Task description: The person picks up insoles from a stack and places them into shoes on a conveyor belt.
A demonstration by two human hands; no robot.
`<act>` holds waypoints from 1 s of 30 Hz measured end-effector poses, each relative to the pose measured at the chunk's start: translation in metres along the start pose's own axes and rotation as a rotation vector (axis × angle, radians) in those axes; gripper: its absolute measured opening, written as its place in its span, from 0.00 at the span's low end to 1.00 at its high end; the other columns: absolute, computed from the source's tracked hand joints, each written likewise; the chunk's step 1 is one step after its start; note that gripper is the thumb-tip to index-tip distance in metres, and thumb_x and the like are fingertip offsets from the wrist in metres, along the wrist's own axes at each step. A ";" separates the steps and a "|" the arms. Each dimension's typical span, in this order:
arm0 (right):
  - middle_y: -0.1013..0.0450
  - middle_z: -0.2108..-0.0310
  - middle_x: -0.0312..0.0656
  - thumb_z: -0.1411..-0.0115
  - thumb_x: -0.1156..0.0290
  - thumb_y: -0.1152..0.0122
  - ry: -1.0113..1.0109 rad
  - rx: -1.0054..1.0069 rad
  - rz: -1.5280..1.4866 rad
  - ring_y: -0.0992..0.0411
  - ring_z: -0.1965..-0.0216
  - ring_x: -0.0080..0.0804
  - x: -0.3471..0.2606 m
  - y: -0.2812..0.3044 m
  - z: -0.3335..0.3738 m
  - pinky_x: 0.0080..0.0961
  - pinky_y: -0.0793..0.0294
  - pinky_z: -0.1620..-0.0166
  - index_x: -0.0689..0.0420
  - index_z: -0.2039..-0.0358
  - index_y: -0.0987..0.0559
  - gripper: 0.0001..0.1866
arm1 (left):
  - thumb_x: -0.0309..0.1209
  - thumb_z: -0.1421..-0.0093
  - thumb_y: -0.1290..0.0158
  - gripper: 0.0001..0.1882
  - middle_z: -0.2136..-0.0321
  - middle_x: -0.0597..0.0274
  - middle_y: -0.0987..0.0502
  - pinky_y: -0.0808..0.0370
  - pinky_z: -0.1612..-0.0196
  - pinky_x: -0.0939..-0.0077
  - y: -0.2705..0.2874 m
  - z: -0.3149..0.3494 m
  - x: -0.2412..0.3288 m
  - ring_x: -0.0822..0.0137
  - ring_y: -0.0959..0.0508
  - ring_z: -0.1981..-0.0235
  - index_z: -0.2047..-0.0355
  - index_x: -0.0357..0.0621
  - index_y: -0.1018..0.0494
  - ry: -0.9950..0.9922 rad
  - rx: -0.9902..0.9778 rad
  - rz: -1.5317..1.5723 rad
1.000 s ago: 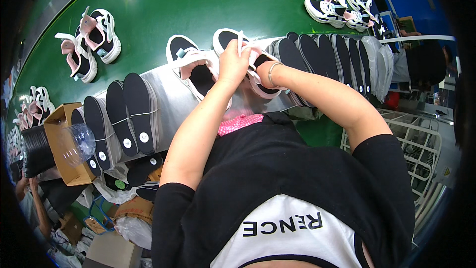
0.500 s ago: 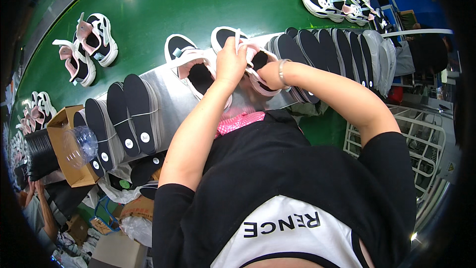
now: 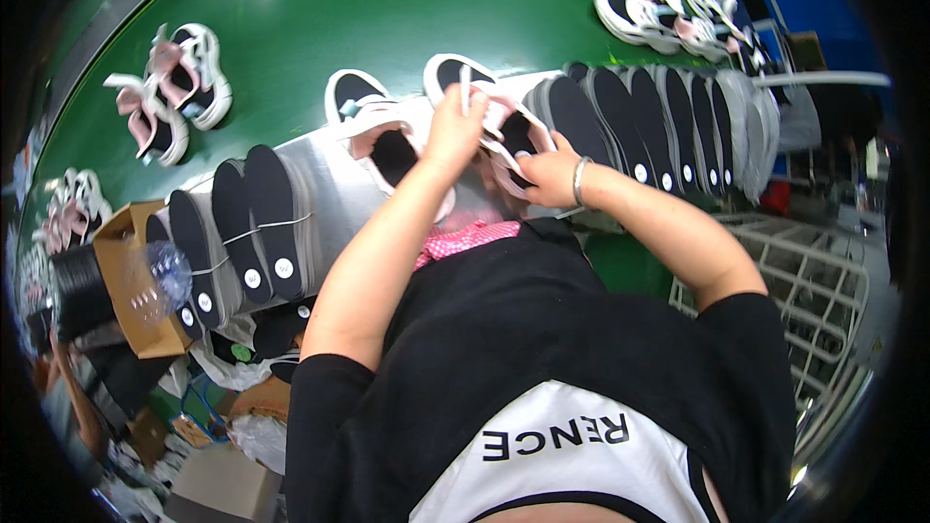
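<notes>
Now withdrawn, the right hand [image 3: 554, 175] pinches the shoe's [image 3: 449, 69] rear rim; the left hand [image 3: 452, 133], its tongue [image 3: 466, 88].

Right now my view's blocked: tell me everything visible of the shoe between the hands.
Over the silvery surface, the sneaker shows a black toe, white trim and sole, and pinkish lining; parts look like fabric. Its mouth gapes upward, toe toward the picture's upper left. The left hand pinches an upright white strip by the opening; the right hand grasps the heel rim.
</notes>
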State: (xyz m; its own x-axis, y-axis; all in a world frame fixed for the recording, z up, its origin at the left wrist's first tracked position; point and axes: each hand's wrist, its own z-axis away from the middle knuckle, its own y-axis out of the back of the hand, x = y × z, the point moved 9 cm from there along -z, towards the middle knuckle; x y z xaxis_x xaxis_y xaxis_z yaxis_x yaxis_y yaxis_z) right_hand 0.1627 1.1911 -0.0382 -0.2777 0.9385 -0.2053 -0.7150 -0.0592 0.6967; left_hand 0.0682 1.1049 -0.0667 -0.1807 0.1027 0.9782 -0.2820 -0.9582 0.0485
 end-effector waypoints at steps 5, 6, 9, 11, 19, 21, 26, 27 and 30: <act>0.32 0.62 0.39 0.45 0.68 0.51 -0.008 0.057 -1.149 0.32 0.62 0.29 -0.018 0.022 -0.023 0.23 0.33 0.60 0.60 0.55 0.35 0.18 | 0.35 0.53 0.52 0.13 0.73 0.52 0.27 0.30 0.68 0.64 -0.002 0.015 0.033 0.56 0.26 0.70 0.68 0.46 0.27 -0.343 -0.150 -0.521; 0.31 0.63 0.39 0.46 0.70 0.50 -0.018 0.161 -1.638 0.32 0.63 0.27 -0.011 0.022 -0.026 0.23 0.31 0.61 0.60 0.54 0.35 0.18 | 0.36 0.61 0.46 0.18 0.76 0.50 0.26 0.29 0.69 0.64 -0.014 0.011 0.026 0.54 0.25 0.72 0.67 0.43 0.27 -0.311 -0.234 -0.442; 0.30 0.70 0.36 0.46 0.69 0.49 -0.112 0.393 -1.572 0.32 0.71 0.23 0.027 0.000 -0.027 0.17 0.33 0.69 0.61 0.61 0.30 0.13 | 0.36 0.60 0.47 0.16 0.75 0.49 0.26 0.29 0.69 0.64 -0.018 0.022 0.058 0.54 0.25 0.71 0.71 0.38 0.28 -0.251 -0.232 -0.583; 0.32 0.77 0.31 0.46 0.70 0.48 -0.141 0.424 -1.535 0.36 0.78 0.18 0.029 -0.006 -0.024 0.14 0.37 0.74 0.59 0.68 0.28 0.07 | 0.36 0.59 0.46 0.15 0.76 0.50 0.26 0.29 0.71 0.63 -0.006 0.028 0.063 0.54 0.25 0.72 0.72 0.39 0.28 -0.196 -0.203 -0.586; 0.33 0.77 0.36 0.44 0.69 0.50 0.414 0.085 -1.882 0.34 0.72 0.26 0.009 0.033 -0.006 0.20 0.36 0.66 0.58 0.71 0.30 0.06 | 0.35 0.58 0.47 0.13 0.81 0.50 0.27 0.31 0.72 0.59 0.022 0.013 0.058 0.51 0.26 0.76 0.73 0.40 0.30 -0.214 0.145 -0.324; 0.33 0.75 0.35 0.44 0.70 0.51 0.251 0.230 -1.750 0.35 0.72 0.23 0.015 0.049 0.011 0.18 0.36 0.65 0.59 0.70 0.30 0.06 | 0.39 0.57 0.46 0.20 0.74 0.51 0.29 0.33 0.67 0.61 0.024 0.020 0.081 0.52 0.29 0.69 0.67 0.39 0.33 -0.293 0.204 -0.345; 0.31 0.71 0.35 0.42 0.69 0.53 0.324 0.708 -1.113 0.35 0.70 0.20 0.010 0.089 0.045 0.14 0.38 0.64 0.62 0.66 0.29 0.10 | 0.41 0.56 0.48 0.19 0.75 0.52 0.29 0.33 0.68 0.63 0.015 0.075 0.143 0.53 0.28 0.71 0.68 0.40 0.32 -0.472 -0.055 -0.188; 0.31 0.70 0.35 0.42 0.69 0.53 0.279 0.662 -1.081 0.35 0.69 0.20 -0.009 0.085 0.048 0.15 0.38 0.63 0.63 0.65 0.29 0.10 | 0.38 0.55 0.50 0.15 0.77 0.52 0.29 0.32 0.69 0.63 0.021 0.084 0.138 0.53 0.28 0.72 0.71 0.40 0.32 -0.484 -0.037 -0.170; 0.29 0.70 0.39 0.44 0.71 0.52 0.204 0.466 -1.006 0.34 0.68 0.23 -0.044 0.071 0.042 0.17 0.36 0.62 0.66 0.66 0.28 0.11 | 0.30 0.52 0.54 0.08 0.77 0.54 0.28 0.31 0.70 0.65 0.061 0.112 0.124 0.55 0.27 0.73 0.74 0.40 0.32 -0.352 -0.047 -0.254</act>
State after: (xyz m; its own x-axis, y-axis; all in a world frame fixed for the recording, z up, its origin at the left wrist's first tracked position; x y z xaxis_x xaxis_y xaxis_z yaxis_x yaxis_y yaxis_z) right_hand 0.1510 1.1603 0.0495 0.1592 0.4122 -0.8971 -0.3754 0.8657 0.3312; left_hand 0.1341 1.0296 0.0799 0.2297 0.2289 0.9460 -0.3197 -0.9003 0.2954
